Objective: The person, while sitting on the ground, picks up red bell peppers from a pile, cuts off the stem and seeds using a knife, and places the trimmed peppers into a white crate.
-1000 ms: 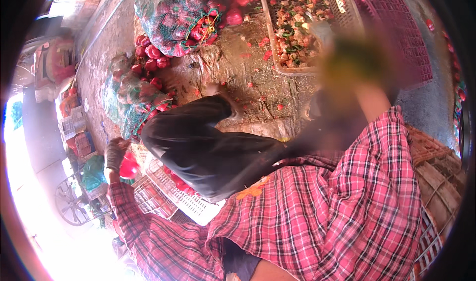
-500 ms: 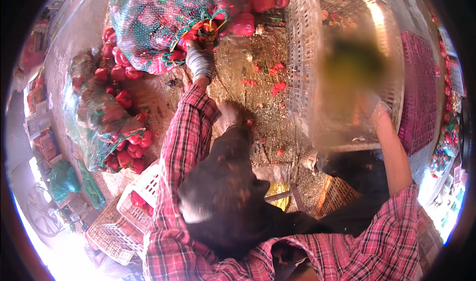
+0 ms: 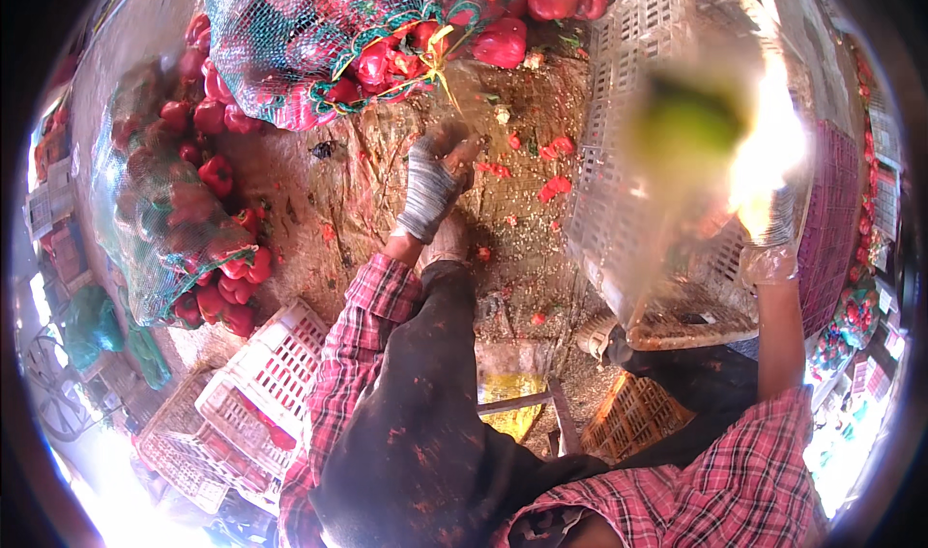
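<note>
My left hand (image 3: 435, 183), in a grey striped glove with bare fingertips, is above the littered ground sheet, apart from the mesh bag. Its fingers are curled; whatever they may hold is hidden. Beyond it lies a large green mesh bag (image 3: 290, 41) full of red bell peppers, its mouth edged with yellow cord. Peppers (image 3: 387, 65) show in that opening. On the right my right hand (image 3: 770, 221), gloved too, is at the near right part of a tilted pale plastic crate (image 3: 633, 50). Glare and blur hide its fingers.
A second mesh bag (image 3: 159, 219) of peppers lies at the left, loose peppers (image 3: 215, 174) beside it. White crates (image 3: 275, 350) stand lower left, a purple crate (image 3: 833, 215) far right. An orange crate (image 3: 633, 418) is near my legs. A blurred green patch covers part of the right side.
My left hand has left the peppers at the bag's mouth and come back toward me. The right hand stays by the pale crate, which appears shifted and more tilted. The view has shifted slightly.
</note>
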### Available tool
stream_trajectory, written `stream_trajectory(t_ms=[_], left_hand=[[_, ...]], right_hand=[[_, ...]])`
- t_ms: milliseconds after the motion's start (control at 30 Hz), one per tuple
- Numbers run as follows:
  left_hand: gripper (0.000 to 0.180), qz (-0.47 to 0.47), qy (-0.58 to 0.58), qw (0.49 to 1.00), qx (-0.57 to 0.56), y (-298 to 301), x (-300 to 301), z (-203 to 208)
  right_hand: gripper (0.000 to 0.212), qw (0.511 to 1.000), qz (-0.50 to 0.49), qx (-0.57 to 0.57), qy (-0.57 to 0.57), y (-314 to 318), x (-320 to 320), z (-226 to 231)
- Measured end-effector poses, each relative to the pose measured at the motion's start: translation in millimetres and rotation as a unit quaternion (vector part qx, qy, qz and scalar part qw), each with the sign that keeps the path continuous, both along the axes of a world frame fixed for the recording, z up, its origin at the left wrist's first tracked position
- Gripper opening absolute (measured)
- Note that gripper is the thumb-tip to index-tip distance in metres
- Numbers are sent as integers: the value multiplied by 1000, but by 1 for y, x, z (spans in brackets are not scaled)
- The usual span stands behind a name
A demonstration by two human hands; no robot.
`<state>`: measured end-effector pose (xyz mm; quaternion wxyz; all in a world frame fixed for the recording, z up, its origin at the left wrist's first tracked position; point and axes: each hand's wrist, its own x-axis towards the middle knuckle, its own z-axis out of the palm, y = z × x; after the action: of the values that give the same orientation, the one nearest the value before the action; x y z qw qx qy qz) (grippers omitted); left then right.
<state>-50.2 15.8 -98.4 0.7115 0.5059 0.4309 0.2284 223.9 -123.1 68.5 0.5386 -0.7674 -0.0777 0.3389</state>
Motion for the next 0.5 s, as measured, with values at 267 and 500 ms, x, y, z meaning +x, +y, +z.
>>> stream_trajectory(t_ms=[267,500], left_hand=[[13,-124,31,973,193,-11,4,8],[9,-96,65,975,189,-13,-17,-7]], right_hand=[[52,703,565,-20,-431,169,-79,-96],[21,573,637,-190,-480,208,-116,-120]])
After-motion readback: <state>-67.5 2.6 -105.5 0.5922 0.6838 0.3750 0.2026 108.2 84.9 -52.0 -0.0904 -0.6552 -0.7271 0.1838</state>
